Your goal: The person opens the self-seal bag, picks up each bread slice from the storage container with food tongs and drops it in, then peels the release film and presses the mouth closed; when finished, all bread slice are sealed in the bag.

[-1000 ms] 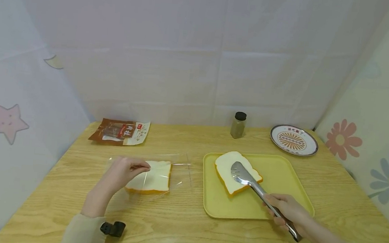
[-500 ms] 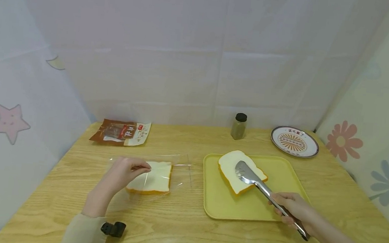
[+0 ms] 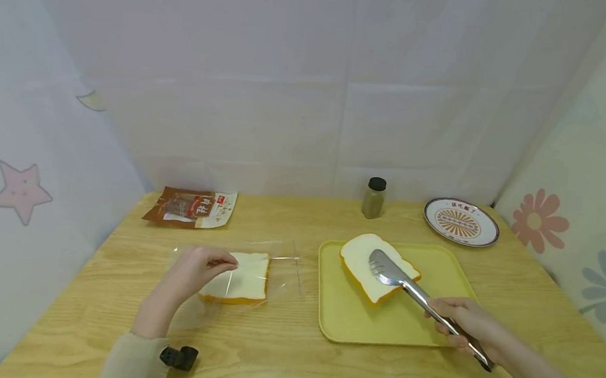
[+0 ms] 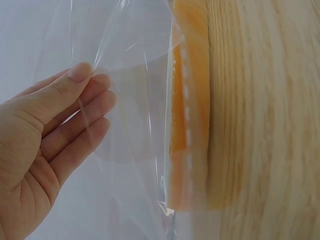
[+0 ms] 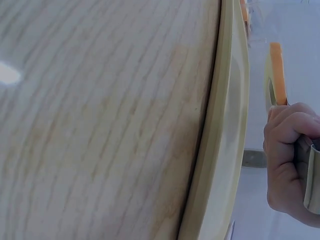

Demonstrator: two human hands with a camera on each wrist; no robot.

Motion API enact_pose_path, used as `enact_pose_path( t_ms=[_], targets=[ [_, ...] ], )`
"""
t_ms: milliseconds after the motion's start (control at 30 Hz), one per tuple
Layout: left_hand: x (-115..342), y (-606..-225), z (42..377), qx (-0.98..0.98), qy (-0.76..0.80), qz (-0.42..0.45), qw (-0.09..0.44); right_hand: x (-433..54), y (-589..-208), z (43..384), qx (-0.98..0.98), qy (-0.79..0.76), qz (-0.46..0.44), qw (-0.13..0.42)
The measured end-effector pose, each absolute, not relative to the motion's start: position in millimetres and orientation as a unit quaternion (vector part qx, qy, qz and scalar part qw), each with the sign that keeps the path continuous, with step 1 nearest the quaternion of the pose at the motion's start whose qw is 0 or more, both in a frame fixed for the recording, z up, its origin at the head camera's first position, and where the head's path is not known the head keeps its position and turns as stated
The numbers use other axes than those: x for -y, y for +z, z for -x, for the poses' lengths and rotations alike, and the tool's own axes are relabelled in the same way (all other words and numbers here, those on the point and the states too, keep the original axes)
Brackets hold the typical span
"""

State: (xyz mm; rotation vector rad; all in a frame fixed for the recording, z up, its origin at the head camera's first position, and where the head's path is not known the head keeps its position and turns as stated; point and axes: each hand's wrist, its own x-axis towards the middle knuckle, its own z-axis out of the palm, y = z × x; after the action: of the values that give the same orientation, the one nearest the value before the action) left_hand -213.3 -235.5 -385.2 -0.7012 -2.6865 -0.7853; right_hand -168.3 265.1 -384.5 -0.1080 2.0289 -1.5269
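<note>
My left hand (image 3: 199, 270) pinches the film of a clear plastic bag (image 3: 287, 266) between thumb and fingertips. Inside the bag lies a white bread slice (image 3: 247, 278) with an orange crust, whose edge (image 4: 192, 100) shows through the film in the left wrist view. Metal tongs (image 3: 416, 292) are gripped by my right hand (image 3: 465, 323). Their slotted upper arm lies across another bread slice (image 3: 359, 258), over the yellow tray (image 3: 342, 323); the lower arm is hidden beneath. In the right wrist view this slice (image 5: 278, 75) stands clear above the tray's rim.
A brown and white snack packet (image 3: 188, 208) lies at the back left of the wooden table (image 3: 243, 353). Behind the tray stands a jar (image 3: 374, 199) with a black lid. To its right sits a patterned plate (image 3: 461, 221). Cloth walls (image 3: 287, 120) enclose the table.
The right hand has shifted slightly to the right, with the tongs and the bread slice moving along. The left hand keeps its pinch on the bag.
</note>
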Motion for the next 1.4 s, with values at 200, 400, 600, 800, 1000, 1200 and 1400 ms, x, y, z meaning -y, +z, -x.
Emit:
enact_pose_path(
  t_ms=[200, 400, 600, 800, 1000, 1200, 1400],
  targets=[
    [236, -386, 215, 0.919, -0.267, 0.25, 0.144, -262, -378, 175, -0.757, -0.572, 0.049, 0.314],
    [236, -384, 215, 0.919, -0.268, 0.251, 0.144, -255, -379, 184, -0.754, -0.566, 0.069, 0.326],
    [235, -383, 213, 0.921, -0.265, 0.248, 0.142, -251, -378, 193, -0.754, -0.559, 0.098, 0.332],
    [235, -383, 212, 0.923, -0.269, 0.241, 0.134, -242, -374, 203, -0.759, -0.544, 0.113, 0.339],
    [236, -382, 212, 0.922, -0.267, 0.243, 0.137, -233, -371, 213, -0.766, -0.526, 0.132, 0.345],
    [237, -382, 214, 0.918, -0.271, 0.25, 0.147, -230, -366, 224, -0.766, -0.516, 0.141, 0.357],
    [237, -382, 214, 0.92, -0.272, 0.245, 0.141, -229, -366, 236, -0.757, -0.511, 0.144, 0.381]
  ],
)
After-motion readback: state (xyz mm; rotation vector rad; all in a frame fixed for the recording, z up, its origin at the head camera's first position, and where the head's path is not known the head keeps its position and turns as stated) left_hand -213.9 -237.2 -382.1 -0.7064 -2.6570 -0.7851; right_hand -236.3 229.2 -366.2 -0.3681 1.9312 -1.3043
